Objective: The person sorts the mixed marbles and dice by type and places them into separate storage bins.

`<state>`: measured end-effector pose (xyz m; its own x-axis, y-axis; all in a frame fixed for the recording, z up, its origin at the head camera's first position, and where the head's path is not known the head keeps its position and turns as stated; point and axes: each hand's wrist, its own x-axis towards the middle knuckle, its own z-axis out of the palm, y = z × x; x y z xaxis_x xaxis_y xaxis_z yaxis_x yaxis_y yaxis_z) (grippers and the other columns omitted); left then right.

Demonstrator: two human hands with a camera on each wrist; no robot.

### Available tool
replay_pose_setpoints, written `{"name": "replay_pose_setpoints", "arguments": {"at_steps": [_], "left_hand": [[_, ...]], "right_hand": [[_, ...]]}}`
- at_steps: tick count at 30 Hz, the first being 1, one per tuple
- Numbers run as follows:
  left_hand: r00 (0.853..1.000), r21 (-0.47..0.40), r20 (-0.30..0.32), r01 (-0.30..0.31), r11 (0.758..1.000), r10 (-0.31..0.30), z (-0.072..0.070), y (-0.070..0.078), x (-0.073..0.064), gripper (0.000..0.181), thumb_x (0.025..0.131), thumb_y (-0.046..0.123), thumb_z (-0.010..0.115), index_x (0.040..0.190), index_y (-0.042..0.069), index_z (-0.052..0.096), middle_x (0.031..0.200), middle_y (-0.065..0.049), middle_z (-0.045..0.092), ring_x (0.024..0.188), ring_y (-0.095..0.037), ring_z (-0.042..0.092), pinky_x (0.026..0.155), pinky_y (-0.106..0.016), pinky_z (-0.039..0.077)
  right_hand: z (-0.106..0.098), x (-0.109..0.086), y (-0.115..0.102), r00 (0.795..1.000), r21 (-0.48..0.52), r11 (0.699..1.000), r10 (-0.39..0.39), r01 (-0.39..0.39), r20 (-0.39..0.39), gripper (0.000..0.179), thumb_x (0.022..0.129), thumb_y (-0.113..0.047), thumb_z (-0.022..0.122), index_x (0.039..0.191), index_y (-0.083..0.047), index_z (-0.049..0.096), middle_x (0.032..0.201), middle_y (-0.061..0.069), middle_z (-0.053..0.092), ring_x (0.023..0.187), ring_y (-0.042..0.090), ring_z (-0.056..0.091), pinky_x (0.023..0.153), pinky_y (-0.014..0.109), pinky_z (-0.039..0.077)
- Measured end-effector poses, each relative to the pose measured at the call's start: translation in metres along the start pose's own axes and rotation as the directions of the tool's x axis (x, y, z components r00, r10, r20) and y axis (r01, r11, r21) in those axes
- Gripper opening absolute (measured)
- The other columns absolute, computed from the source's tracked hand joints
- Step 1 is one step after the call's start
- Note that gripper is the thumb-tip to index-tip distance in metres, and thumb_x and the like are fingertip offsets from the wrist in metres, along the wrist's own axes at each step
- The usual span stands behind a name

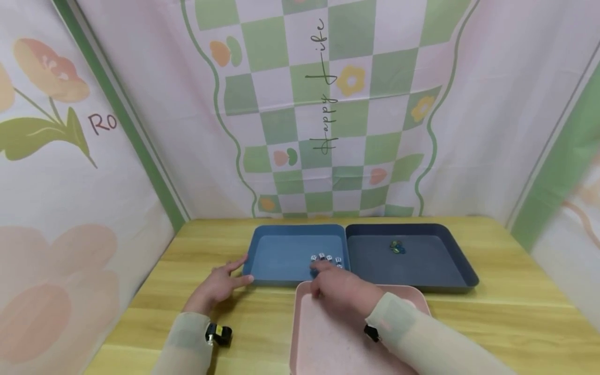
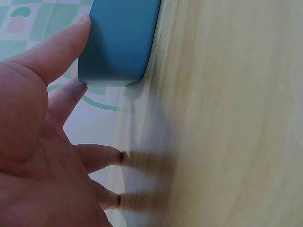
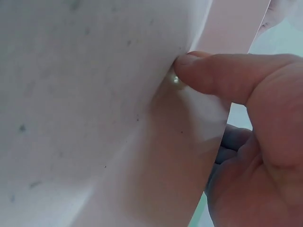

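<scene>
My left hand (image 1: 219,285) is at the near left corner of the light blue tray (image 1: 276,258), thumb and index finger touching its edge, the fingers spread apart. Several small white dice (image 1: 321,256) lie in that tray's right part. Over its near right corner reaches my right hand (image 1: 344,286), one fingertip beside the dice and partly covering them. Its thumb (image 3: 208,71) extends inside the far wall of the pink tray (image 3: 161,189), while the other fingers are beyond that wall. A tiny shiny spot shows under the thumb tip.
A dark blue tray (image 1: 422,268) adjoins the light blue one on the right, with a few glass marbles (image 1: 397,247) in it. The pink tray stands in front, close to both. All rest on a wooden table (image 1: 506,312), with a patterned curtain (image 1: 328,172) behind.
</scene>
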<state>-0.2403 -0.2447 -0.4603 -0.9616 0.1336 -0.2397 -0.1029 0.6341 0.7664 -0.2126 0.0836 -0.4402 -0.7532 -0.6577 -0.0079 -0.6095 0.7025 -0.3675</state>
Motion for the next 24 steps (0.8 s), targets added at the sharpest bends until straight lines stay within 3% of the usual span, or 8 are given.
{"name": "replay_pose_setpoints", "arguments": {"at_steps": [3,4,7,10,13,15,21,24], "left_hand": [[1.000,0.003,0.002,0.002,1.000,-0.002,-0.0002,0.0009,-0.0003,0.071,0.090,0.049,0.071,0.152,0.040,0.039,0.162,-0.024,0.013,0.143,-0.053,0.000,0.106,-0.074,0.007],[1.000,0.005,0.002,0.001,1.000,-0.001,-0.0003,0.0009,-0.0003,0.071,0.090,0.049,0.071,0.152,0.040,0.039,0.162,-0.024,0.014,0.143,-0.053,-0.001,0.106,-0.074,0.007],[1.000,0.010,0.000,-0.004,1.000,0.004,-0.0001,0.0003,-0.0001,0.071,0.090,0.049,0.071,0.152,0.039,0.039,0.161,-0.023,0.015,0.143,-0.053,0.000,0.107,-0.074,0.007],[1.000,0.020,-0.004,-0.016,1.000,0.016,0.0000,-0.0002,0.0002,0.070,0.091,0.048,0.071,0.152,0.039,0.039,0.161,-0.024,0.016,0.143,-0.053,0.001,0.107,-0.073,0.008],[1.000,0.024,-0.004,-0.022,0.999,0.022,0.0001,-0.0009,0.0008,0.070,0.091,0.048,0.070,0.153,0.039,0.039,0.161,-0.025,0.016,0.143,-0.054,0.002,0.107,-0.073,0.009],[1.000,0.024,-0.003,-0.022,0.999,0.022,0.0001,-0.0010,0.0010,0.070,0.091,0.048,0.070,0.153,0.039,0.039,0.161,-0.025,0.017,0.143,-0.054,0.002,0.107,-0.073,0.009],[1.000,0.009,0.002,-0.015,1.000,0.015,0.0001,-0.0011,0.0018,0.070,0.091,0.047,0.071,0.152,0.038,0.039,0.161,-0.025,0.014,0.144,-0.053,0.000,0.108,-0.072,0.009],[1.000,0.005,0.001,-0.009,1.000,0.009,0.0001,-0.0012,0.0024,0.070,0.090,0.047,0.071,0.152,0.039,0.039,0.161,-0.024,0.014,0.144,-0.053,-0.001,0.108,-0.072,0.009]], "right_hand": [[-0.0001,0.0011,0.0001,1.000,0.033,0.999,0.029,-0.029,0.004,0.021,0.091,0.000,0.066,0.092,-0.018,0.077,0.148,0.021,0.044,0.139,0.039,0.037,0.100,0.046,0.046],[-0.0001,0.0016,-0.0004,0.997,0.083,0.994,0.072,-0.073,0.010,0.018,0.091,-0.002,0.065,0.096,-0.016,0.076,0.150,0.020,0.043,0.140,0.038,0.035,0.100,0.046,0.045],[0.0009,0.0038,-0.0014,0.980,0.235,0.952,0.197,-0.198,0.028,0.023,0.090,-0.008,0.065,0.112,-0.007,0.073,0.153,0.016,0.040,0.143,0.037,0.030,0.101,0.046,0.043],[0.0006,0.0050,-0.0022,0.965,0.301,0.918,0.259,-0.259,0.039,0.026,0.088,-0.011,0.064,0.112,-0.005,0.072,0.155,0.014,0.038,0.144,0.035,0.027,0.100,0.045,0.041],[-0.0005,0.0042,-0.0014,0.984,0.181,0.967,0.176,-0.178,0.029,0.014,0.089,-0.006,0.064,0.090,-0.015,0.075,0.152,0.016,0.041,0.143,0.036,0.030,0.100,0.045,0.043],[-0.0015,0.0029,-0.0007,0.993,0.091,0.989,0.115,-0.117,0.025,0.021,0.091,-0.005,0.064,0.082,-0.020,0.074,0.151,0.018,0.042,0.142,0.036,0.033,0.101,0.045,0.044],[-0.0056,0.0002,-0.0004,1.000,-0.091,0.996,0.002,0.000,0.027,0.021,0.091,0.000,0.068,0.094,-0.017,0.079,0.144,0.019,0.049,0.136,0.035,0.042,0.103,0.043,0.045],[-0.0067,0.0005,0.0006,0.999,-0.115,0.993,-0.025,0.029,0.031,0.025,0.090,0.004,0.068,0.095,-0.017,0.080,0.143,0.019,0.050,0.135,0.035,0.044,0.102,0.041,0.046]]}}
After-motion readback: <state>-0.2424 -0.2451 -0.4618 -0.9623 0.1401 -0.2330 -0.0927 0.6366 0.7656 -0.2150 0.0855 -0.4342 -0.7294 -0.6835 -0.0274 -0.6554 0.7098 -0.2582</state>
